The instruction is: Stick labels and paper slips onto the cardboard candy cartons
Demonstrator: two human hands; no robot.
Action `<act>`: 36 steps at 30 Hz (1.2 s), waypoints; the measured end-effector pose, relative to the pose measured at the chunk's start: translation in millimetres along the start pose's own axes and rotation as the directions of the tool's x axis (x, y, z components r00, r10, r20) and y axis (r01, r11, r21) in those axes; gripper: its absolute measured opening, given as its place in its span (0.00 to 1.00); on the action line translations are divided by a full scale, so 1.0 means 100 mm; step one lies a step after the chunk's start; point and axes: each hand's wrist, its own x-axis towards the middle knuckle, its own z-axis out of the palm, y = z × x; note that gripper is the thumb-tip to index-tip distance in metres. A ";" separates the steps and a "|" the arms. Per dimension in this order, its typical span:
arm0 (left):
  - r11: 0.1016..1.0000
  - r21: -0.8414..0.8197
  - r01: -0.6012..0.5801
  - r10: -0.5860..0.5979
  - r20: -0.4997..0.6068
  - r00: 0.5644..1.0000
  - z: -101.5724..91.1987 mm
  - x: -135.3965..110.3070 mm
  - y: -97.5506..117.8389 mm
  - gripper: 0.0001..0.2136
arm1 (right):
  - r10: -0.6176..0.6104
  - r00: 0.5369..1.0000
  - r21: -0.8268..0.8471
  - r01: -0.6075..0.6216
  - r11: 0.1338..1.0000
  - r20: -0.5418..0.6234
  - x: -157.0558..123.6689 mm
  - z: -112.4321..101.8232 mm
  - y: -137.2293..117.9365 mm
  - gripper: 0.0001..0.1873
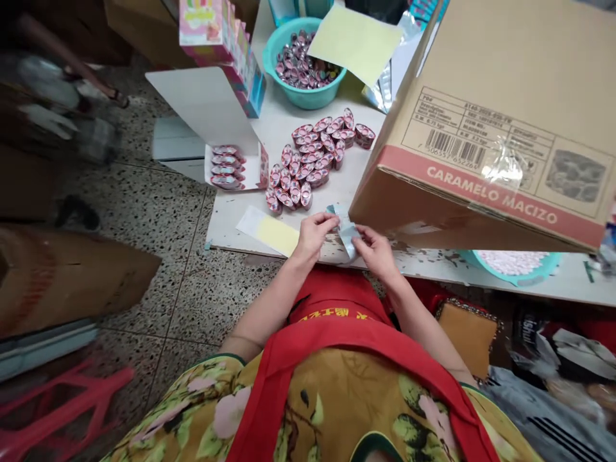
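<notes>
My left hand [314, 232] and my right hand [375, 249] both pinch a small light-blue folded card piece [344, 226] at the near edge of the white table [332, 192]. Just beyond the hands lies a pile of several pink-wrapped oval candies [310, 160]. To the left of that pile an open white carton [231, 168] holds a row of the same candies. A yellow-and-white paper slip [269, 231] lies beside my left hand.
A large brown cardboard box [486, 122] marked CARAMELO MACIZO overhangs the table on the right. A teal bowl [302, 95] of candies sits at the back, with a yellow sheet [355, 40] over it. Colourful printed packs [226, 45] stand back left. Another teal bowl [514, 264] sits under the big box.
</notes>
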 end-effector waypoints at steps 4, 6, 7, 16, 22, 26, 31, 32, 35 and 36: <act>0.995 -0.085 -0.058 0.034 -0.259 0.965 -0.14 0.11 -0.07 0.05 | 0.250 0.968 -0.278 -0.248 0.928 -0.031 0.13 -0.09 0.27 0.23; 0.938 0.183 -0.294 0.340 -0.326 0.882 -0.19 0.01 -0.05 0.06 | 0.252 0.963 -0.445 -0.266 0.855 -0.092 0.08 -0.15 0.22 0.22; 0.837 0.362 -0.411 0.519 -0.286 0.805 -0.19 -0.07 -0.03 0.07 | 0.211 0.975 -0.443 -0.219 0.869 -0.068 0.02 -0.19 0.14 0.21; -0.102 0.659 -0.745 0.889 0.396 0.229 -0.04 -0.49 0.13 0.11 | -0.061 0.992 0.348 0.019 0.937 0.110 -0.30 -0.38 -0.93 0.18; 0.038 0.547 -0.836 0.962 0.206 0.178 0.05 -0.54 0.49 0.13 | 0.011 1.000 0.486 -0.007 0.874 -0.006 -0.33 -0.48 -1.13 0.13; 0.405 0.380 -0.832 0.847 0.188 0.498 0.16 -0.60 0.97 0.18 | -0.155 0.985 0.312 0.171 0.934 -0.075 -0.40 -0.60 -1.31 0.11; 0.487 0.200 -0.850 0.762 0.378 0.526 0.33 -0.60 1.32 0.09 | -0.317 0.939 0.056 0.326 0.944 -0.132 -0.54 -0.78 -1.53 0.10; 0.490 0.197 -0.849 0.754 0.392 0.527 0.35 -0.59 1.38 0.08 | -0.339 0.931 -0.004 0.342 0.940 -0.136 -0.56 -0.84 -1.58 0.10; 0.500 0.244 -0.831 0.748 0.362 0.556 0.46 -0.44 1.64 0.08 | -0.418 0.883 -0.217 0.374 0.901 -0.212 -0.51 -1.14 -1.71 0.14; 0.527 0.253 -0.811 0.737 0.340 0.585 0.51 -0.33 1.75 0.08 | -0.458 0.852 -0.310 0.377 0.873 -0.253 -0.44 -1.28 -1.75 0.17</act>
